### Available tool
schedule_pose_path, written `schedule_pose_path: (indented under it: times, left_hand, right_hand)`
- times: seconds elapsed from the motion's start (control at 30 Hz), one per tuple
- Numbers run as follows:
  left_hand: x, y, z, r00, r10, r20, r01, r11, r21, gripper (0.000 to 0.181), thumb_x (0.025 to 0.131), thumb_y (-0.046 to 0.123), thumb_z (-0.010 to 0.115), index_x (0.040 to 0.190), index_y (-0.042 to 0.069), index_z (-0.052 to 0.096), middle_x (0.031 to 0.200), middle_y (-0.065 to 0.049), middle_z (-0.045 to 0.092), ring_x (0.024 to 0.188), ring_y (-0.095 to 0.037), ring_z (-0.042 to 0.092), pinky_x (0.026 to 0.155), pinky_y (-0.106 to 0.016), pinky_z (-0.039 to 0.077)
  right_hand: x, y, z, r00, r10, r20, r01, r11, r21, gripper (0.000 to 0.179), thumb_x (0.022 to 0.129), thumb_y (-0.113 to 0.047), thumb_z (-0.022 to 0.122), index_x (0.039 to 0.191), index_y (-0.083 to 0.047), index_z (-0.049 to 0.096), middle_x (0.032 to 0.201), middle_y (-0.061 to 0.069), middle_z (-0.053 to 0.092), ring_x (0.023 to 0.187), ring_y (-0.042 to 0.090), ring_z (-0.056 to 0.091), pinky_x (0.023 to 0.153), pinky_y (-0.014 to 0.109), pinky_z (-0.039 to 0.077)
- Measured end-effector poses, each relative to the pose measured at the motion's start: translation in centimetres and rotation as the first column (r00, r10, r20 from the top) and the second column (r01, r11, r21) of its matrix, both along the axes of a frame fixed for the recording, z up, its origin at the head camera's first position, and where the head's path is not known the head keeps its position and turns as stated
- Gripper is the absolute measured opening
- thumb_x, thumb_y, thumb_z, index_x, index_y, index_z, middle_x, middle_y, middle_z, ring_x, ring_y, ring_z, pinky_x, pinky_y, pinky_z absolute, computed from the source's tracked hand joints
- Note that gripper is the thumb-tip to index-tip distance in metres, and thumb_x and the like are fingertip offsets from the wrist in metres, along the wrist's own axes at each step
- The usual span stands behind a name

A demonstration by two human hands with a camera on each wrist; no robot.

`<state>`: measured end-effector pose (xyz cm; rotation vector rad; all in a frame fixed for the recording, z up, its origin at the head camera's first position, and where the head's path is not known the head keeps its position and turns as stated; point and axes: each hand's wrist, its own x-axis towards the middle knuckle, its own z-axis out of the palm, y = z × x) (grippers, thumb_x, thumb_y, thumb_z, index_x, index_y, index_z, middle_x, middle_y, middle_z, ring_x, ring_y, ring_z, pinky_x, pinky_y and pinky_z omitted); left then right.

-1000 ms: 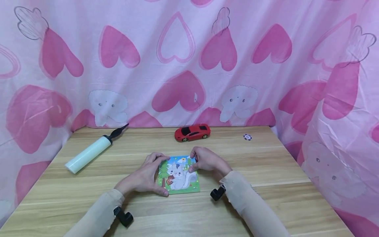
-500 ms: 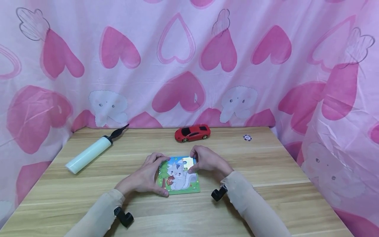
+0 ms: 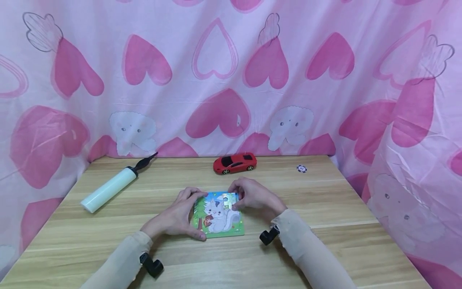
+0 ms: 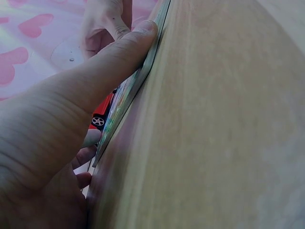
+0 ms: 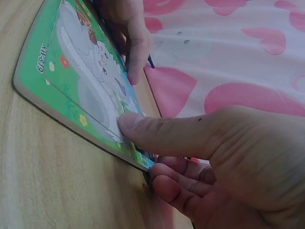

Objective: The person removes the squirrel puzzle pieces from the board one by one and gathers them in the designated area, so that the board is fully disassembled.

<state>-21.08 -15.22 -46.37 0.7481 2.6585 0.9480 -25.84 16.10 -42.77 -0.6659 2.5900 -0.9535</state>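
one squirrel puzzle (image 3: 221,218), between both hands (image 3: 178,216) (image 3: 254,194), touching each, on table (image 3: 216,263)

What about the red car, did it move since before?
No: the red car sits in the same spot near the back edge of the table, shifted neither left nor right.

The right grip (image 3: 254,195) partly hides the right edge of the puzzle (image 3: 218,229).

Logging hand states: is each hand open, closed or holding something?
Left hand: holding the squirrel jigsaw puzzle by its left side.
Right hand: pinching its far right corner; any loose piece unclear.
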Motion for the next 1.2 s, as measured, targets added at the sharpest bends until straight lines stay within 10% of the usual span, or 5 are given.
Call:
schedule_pose_path:
  times: [0.7,1.2]
  left_hand:
    - [0.1,-0.1,0.0,1.000,0.011,-0.006,-0.011,1.000,-0.008,0.130,0.066,0.068,0.103,0.170,0.019,0.042,0.167,-0.009,0.033,0.154,-0.034,0.031,0.129,-0.068,0.035]
    - [-0.1,-0.1,0.0,1.000,-0.016,0.000,0.016,1.000,-0.006,0.130,0.067,0.068,0.102,0.171,0.021,0.040,0.168,-0.007,0.032,0.155,-0.034,0.030,0.129,-0.068,0.035]
  right_hand:
    - [-0.6,1.5,1.1,0.998,-0.059,0.004,0.059,0.996,-0.066,0.036,0.092,-0.021,0.095,0.126,-0.024,0.083,0.105,-0.005,0.076,0.096,0.021,0.068,0.084,0.034,0.062]
    - [-0.1,9.9,3.9,0.982,-0.150,-0.119,0.106,0.943,-0.314,0.044,0.098,-0.018,0.089,0.139,-0.011,0.076,0.110,0.011,0.075,0.098,0.027,0.069,0.079,0.026,0.060]
